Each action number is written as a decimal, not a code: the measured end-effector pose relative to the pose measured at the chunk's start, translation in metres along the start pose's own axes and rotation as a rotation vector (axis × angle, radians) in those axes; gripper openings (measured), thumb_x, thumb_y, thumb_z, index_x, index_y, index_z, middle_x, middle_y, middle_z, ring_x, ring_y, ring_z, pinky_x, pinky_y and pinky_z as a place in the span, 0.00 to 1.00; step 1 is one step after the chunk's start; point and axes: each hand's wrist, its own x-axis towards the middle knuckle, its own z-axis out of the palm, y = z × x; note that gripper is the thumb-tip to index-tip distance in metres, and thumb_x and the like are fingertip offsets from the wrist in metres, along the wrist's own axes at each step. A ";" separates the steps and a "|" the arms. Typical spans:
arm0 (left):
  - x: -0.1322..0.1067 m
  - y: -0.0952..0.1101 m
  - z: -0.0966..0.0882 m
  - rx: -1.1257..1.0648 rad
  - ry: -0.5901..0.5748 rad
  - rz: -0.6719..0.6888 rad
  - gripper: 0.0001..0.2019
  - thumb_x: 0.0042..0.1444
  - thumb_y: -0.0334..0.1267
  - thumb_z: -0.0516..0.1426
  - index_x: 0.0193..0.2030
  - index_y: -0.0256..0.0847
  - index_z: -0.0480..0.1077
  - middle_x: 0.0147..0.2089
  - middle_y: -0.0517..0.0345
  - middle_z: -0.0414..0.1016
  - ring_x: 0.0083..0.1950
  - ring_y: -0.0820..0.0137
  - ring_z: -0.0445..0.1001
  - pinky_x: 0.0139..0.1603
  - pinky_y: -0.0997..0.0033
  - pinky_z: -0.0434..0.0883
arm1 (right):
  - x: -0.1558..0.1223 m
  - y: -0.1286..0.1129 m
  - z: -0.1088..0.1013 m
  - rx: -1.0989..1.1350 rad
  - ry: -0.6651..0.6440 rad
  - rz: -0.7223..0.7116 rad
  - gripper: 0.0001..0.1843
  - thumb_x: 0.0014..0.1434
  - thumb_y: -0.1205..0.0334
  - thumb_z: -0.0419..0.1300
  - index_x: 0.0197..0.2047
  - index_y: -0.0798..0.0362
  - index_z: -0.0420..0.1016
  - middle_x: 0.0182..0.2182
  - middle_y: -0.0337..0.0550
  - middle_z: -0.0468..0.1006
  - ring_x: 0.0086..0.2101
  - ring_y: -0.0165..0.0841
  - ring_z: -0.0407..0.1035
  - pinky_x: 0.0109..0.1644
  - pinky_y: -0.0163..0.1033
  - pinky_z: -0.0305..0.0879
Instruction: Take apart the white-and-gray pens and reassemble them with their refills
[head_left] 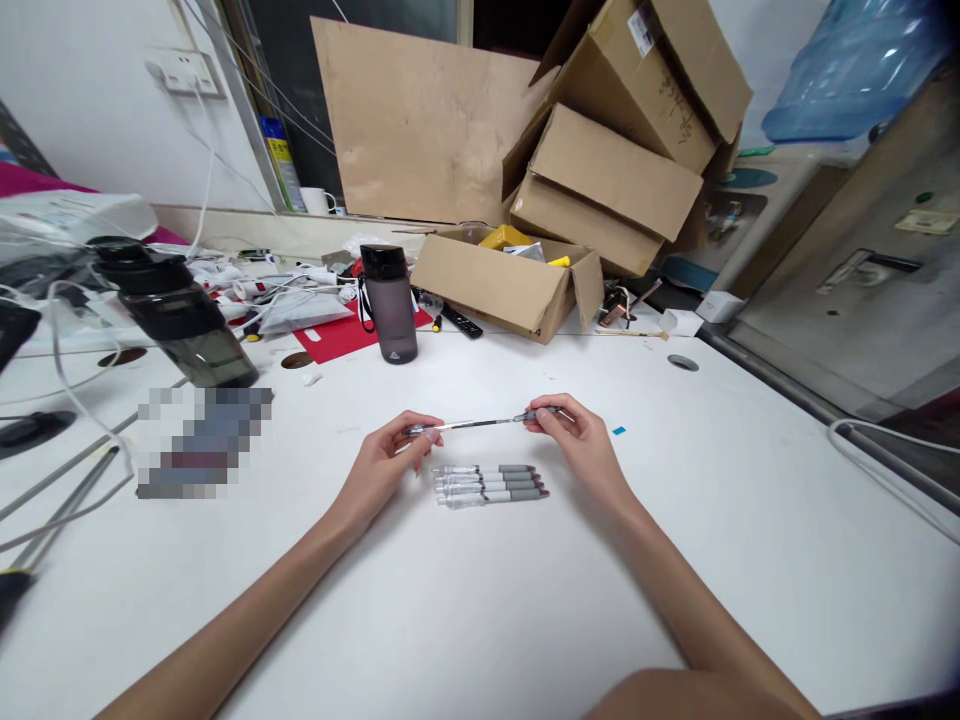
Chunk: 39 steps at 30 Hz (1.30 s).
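Observation:
I hold a thin pen (480,424) level above the white table (480,600), one end in each hand. My left hand (390,455) pinches the clear end of it. My right hand (574,435) pinches the grey grip end. The pen looks drawn apart, with a thin refill showing between the two ends. Just below my hands, several grey and clear pens (489,484) lie side by side in a neat row on the table.
A dark grey bottle (390,303) stands behind my hands. A larger dark bottle (176,315) stands at the left among cables. An open cardboard box (510,283) and stacked boxes (622,150) fill the back. A small blue scrap (619,431) lies right of my hand.

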 end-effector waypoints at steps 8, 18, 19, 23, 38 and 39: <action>0.001 -0.001 0.001 -0.010 -0.024 0.006 0.14 0.63 0.50 0.62 0.48 0.43 0.78 0.40 0.55 0.78 0.34 0.70 0.69 0.37 0.72 0.68 | -0.001 -0.002 0.005 0.019 -0.021 -0.003 0.16 0.60 0.47 0.67 0.41 0.51 0.78 0.42 0.45 0.81 0.41 0.38 0.79 0.54 0.45 0.74; -0.001 0.002 0.005 0.005 -0.073 0.026 0.14 0.63 0.50 0.61 0.47 0.42 0.77 0.39 0.55 0.79 0.33 0.70 0.69 0.36 0.70 0.68 | -0.006 -0.002 0.010 -0.002 -0.067 -0.004 0.15 0.60 0.49 0.67 0.42 0.50 0.79 0.42 0.45 0.82 0.42 0.38 0.79 0.53 0.44 0.74; -0.001 0.002 0.005 0.007 -0.087 0.030 0.14 0.64 0.49 0.61 0.47 0.42 0.77 0.39 0.56 0.79 0.33 0.70 0.69 0.36 0.70 0.68 | -0.006 -0.002 0.011 0.000 -0.081 -0.001 0.14 0.60 0.49 0.67 0.42 0.51 0.79 0.42 0.44 0.82 0.42 0.38 0.79 0.52 0.44 0.74; -0.003 0.005 0.007 0.030 -0.131 0.035 0.14 0.64 0.49 0.60 0.46 0.42 0.77 0.38 0.55 0.79 0.34 0.68 0.71 0.37 0.70 0.69 | -0.010 -0.001 0.017 0.003 -0.164 0.010 0.13 0.61 0.50 0.66 0.43 0.50 0.79 0.39 0.44 0.82 0.42 0.38 0.79 0.51 0.43 0.74; -0.006 0.005 0.009 -0.032 -0.200 0.013 0.13 0.63 0.48 0.62 0.48 0.43 0.78 0.42 0.53 0.82 0.41 0.64 0.77 0.40 0.68 0.71 | -0.016 0.003 0.023 -0.064 -0.209 0.141 0.22 0.69 0.41 0.53 0.45 0.50 0.76 0.24 0.36 0.74 0.22 0.29 0.66 0.28 0.35 0.61; -0.005 0.005 0.009 -0.031 -0.183 0.015 0.13 0.63 0.48 0.62 0.48 0.43 0.78 0.42 0.53 0.82 0.40 0.65 0.77 0.40 0.68 0.71 | -0.015 0.002 0.022 -0.082 -0.198 0.126 0.21 0.69 0.42 0.52 0.46 0.50 0.76 0.25 0.36 0.73 0.24 0.29 0.66 0.29 0.35 0.61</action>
